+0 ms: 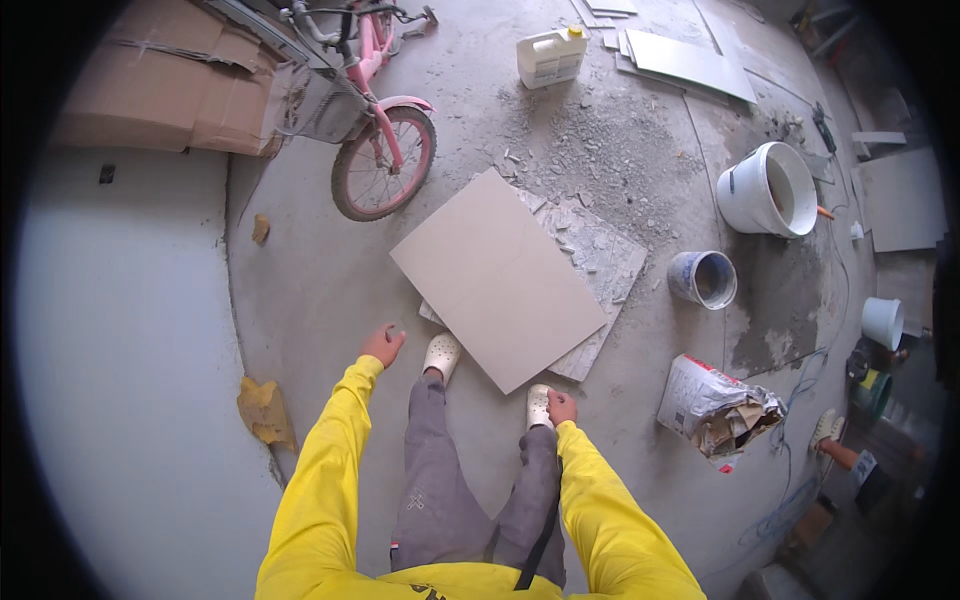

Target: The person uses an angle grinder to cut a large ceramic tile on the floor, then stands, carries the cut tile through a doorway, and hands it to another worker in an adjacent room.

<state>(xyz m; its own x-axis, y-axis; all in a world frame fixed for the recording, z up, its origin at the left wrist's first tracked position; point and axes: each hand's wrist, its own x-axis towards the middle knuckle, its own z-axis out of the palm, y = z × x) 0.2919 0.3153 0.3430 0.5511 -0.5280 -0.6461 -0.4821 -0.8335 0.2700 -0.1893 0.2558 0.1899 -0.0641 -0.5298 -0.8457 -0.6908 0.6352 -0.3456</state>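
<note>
A large beige tile [497, 280] lies at a slant on the floor just ahead of my feet. Beneath it, a rough, dusty grey slab [612, 262] with small chips on it sticks out on the right. My left hand [384, 345] hangs in the air near the tile's left corner, fingers apart and touching nothing. Over my right white clog [538, 405], my right hand [562, 407] is closed with the fingers curled in; whether anything is inside is hidden. My left clog [442, 356] stands close to the tile's near edge.
A pink bicycle [385, 160] stands at the upper left, a white jerrycan [552, 58] beyond the rubble [620, 150]. On the right are a white bucket [745, 190], a smaller bucket [690, 278] and a torn paper bag [690, 395]. Another person's foot [828, 428] shows far right.
</note>
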